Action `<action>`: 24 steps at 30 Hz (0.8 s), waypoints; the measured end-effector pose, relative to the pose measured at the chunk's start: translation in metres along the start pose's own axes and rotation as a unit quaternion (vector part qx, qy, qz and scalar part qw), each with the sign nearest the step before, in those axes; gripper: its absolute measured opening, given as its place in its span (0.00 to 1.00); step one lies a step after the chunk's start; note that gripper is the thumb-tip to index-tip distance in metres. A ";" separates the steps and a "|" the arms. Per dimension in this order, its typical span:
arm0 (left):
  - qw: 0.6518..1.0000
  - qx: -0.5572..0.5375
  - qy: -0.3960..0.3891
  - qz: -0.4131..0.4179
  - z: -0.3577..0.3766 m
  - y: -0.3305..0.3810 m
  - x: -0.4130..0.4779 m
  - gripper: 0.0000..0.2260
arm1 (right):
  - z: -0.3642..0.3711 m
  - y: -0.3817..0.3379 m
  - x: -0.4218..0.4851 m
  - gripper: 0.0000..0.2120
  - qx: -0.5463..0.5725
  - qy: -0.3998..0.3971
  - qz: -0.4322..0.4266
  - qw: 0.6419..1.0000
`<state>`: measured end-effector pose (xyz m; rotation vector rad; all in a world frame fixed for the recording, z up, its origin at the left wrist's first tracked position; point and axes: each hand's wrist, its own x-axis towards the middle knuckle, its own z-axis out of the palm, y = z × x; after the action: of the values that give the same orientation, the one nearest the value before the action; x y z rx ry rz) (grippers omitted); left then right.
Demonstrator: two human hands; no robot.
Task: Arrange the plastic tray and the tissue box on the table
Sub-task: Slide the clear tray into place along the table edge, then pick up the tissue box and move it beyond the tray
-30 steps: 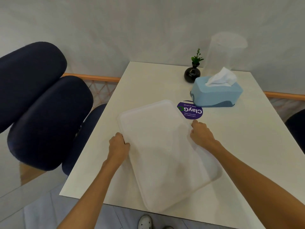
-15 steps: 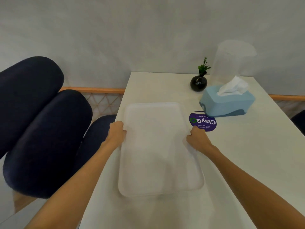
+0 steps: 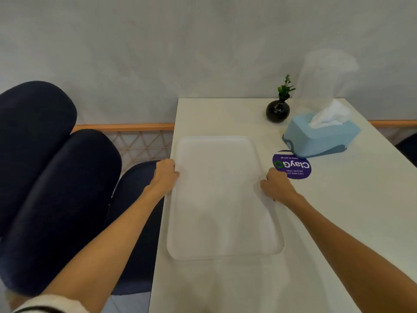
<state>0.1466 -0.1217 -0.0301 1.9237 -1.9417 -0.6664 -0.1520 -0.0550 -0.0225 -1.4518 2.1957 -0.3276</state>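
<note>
A translucent white plastic tray lies flat on the white table, along the table's left side, its long sides running away from me. My left hand grips the tray's left rim and my right hand grips its right rim, both about a third of the way down from the far end. A light blue tissue box with a white tissue sticking out stands at the far right, apart from the tray.
A small black vase with a green sprig stands behind the tissue box by the wall. A round purple sticker lies between tray and box. Dark blue padded chairs stand left of the table.
The tray has turned from a slanted position to lie square with the table's left side, and it has slid away from the near edge. Both hands kept hold of its rims.
</note>
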 end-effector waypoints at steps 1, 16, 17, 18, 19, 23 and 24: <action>1.000 -0.007 -0.002 0.002 0.000 -0.001 0.000 0.06 | 0.000 0.000 0.000 0.05 -0.001 -0.001 0.000 1.000; 0.990 -0.065 0.028 0.120 -0.002 0.097 -0.007 0.19 | -0.078 0.040 0.015 0.14 -0.032 0.033 -0.009 0.999; 0.988 -0.086 0.029 0.126 0.003 0.111 -0.008 0.19 | -0.084 0.050 0.017 0.15 -0.024 0.034 -0.010 0.999; 0.985 -0.104 0.029 0.132 0.008 0.124 -0.009 0.20 | -0.091 0.060 0.018 0.15 -0.017 0.034 -0.010 0.999; 0.983 -0.121 0.027 0.135 0.014 0.138 -0.010 0.20 | -0.097 0.071 0.021 0.15 -0.009 0.033 -0.009 0.999; 0.979 -0.156 0.005 0.131 0.042 0.188 -0.012 0.20 | -0.121 0.113 0.033 0.12 0.009 0.021 0.002 1.000; 0.980 -0.155 -0.002 0.127 0.053 0.201 -0.011 0.20 | -0.128 0.125 0.037 0.11 0.010 0.017 0.009 1.000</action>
<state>-0.0503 -0.1093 0.0350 1.4610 -1.9097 -0.8407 -0.3291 -0.0462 0.0204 -1.4254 2.2235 -0.3696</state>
